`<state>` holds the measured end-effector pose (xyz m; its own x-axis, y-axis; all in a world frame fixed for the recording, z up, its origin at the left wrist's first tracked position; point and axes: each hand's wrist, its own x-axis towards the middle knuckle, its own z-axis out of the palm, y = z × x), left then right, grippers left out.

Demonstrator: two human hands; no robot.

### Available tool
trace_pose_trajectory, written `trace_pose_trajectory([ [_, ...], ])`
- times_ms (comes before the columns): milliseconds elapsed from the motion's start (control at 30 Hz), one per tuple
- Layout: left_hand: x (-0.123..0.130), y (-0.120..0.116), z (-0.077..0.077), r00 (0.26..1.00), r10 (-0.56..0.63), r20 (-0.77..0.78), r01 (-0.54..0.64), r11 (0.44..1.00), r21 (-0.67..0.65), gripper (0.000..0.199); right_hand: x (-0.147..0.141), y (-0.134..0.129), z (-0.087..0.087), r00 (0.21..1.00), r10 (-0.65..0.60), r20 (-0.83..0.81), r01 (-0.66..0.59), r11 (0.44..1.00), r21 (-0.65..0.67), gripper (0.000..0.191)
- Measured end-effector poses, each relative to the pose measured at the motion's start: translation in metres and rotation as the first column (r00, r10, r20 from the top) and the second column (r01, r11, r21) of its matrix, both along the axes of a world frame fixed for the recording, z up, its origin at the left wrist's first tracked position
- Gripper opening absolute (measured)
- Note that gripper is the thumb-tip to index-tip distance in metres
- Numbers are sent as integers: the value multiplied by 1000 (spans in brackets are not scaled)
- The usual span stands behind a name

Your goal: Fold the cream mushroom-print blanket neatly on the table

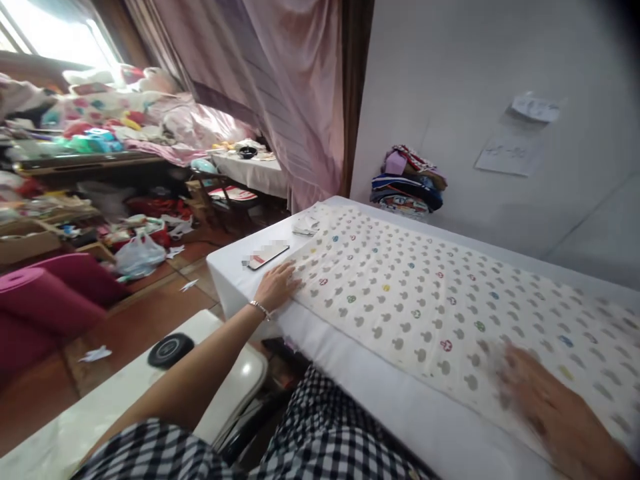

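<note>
A long cream cloth [400, 287] with grey and coloured mushroom-like prints lies spread over the white-covered table [350, 347]. My left hand [277, 287], with a bracelet at the wrist, rests at the cloth's left end near the front edge, fingers stretched out. My right hand [545, 400] is over the cloth's near right part, smeared by motion, so its fingers are unclear. A phone [269, 257] lies on the table just beyond my left hand. Folded white cloth [306, 225] sits at the far left corner of the print.
A white stool or bench [210, 347] with a round black object [171, 351] stands at the lower left. Folded clothes [407, 183] are stacked behind the table by the wall. Pink rolls [55, 293], bags and clutter cover the floor at the left.
</note>
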<state>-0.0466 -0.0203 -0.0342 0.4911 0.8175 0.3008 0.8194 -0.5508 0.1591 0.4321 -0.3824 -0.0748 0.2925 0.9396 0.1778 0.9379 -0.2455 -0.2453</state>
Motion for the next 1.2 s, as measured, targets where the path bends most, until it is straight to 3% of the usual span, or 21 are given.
trace_pose_trajectory([
  [67,-3,-5,1,999,3,54,-5,1000,26,36,-41,24,3,993,107,-56,-107,994,-4,47],
  [133,0,-15,1,992,-46,116,41,998,45,30,-82,44,14,952,294,-88,-293,956,32,40],
  [200,7,-30,2,964,-212,162,207,977,46,28,-117,60,30,899,430,-78,-423,901,94,31],
  [267,17,-45,1,883,-439,165,442,897,21,28,-143,72,43,852,519,-75,-510,853,107,26],
  [333,27,-57,0,796,-589,140,596,803,-13,32,-157,80,49,834,547,-74,-542,837,74,25],
  [400,33,-62,-1,775,-623,107,629,777,-29,31,-163,84,49,842,536,-58,-536,844,24,23],
  [567,41,-62,0,776,-631,6,631,776,1,28,-162,86,38,864,504,-21,-504,863,-35,23],
  [767,47,-65,3,782,-623,-30,623,780,49,31,-166,86,45,891,453,-44,-451,891,46,31],
  [933,52,-67,3,741,-669,-58,671,740,48,23,-167,88,48,923,384,7,-383,920,84,30],
  [1200,71,-53,20,842,-539,-30,530,813,240,29,-158,95,65,968,248,46,-252,959,132,32],
])
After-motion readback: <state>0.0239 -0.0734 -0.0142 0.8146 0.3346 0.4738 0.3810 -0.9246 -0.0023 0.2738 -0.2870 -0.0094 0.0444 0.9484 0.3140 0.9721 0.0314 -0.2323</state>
